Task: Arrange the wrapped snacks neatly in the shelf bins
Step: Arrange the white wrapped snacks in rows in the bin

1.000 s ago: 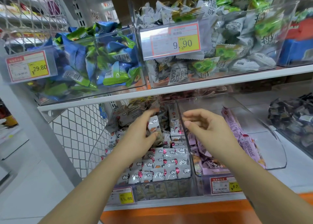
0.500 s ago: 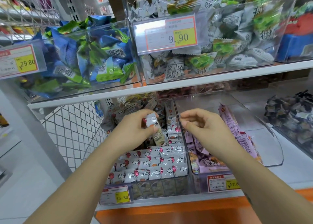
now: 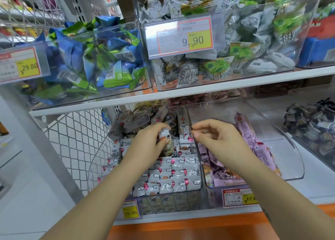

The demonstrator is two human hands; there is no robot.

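Observation:
A clear lower-shelf bin [image 3: 101, 154] holds white snack bars with red balloons [image 3: 174, 176], laid in neat rows at the front and jumbled at the back. My left hand [image 3: 146, 143] is inside this bin and grips one white snack bar [image 3: 166, 142] held upright. My right hand [image 3: 217, 138] hovers over the divider between this bin and the neighbouring bin of pink wrapped snacks [image 3: 253, 145]; its fingers are loosely curled and I see nothing in them.
The upper shelf [image 3: 199, 87] carries bins of blue and green packets [image 3: 87, 62] and of grey and green packets [image 3: 244, 40], with price tags in front. A bin of dark wrapped sweets [image 3: 311, 123] stands at the right. A wire mesh panel [image 3: 76, 140] closes the left side.
My left hand has drawn the white snack bar slightly forward and lower in the bin. My right hand has stayed over the divider, almost still.

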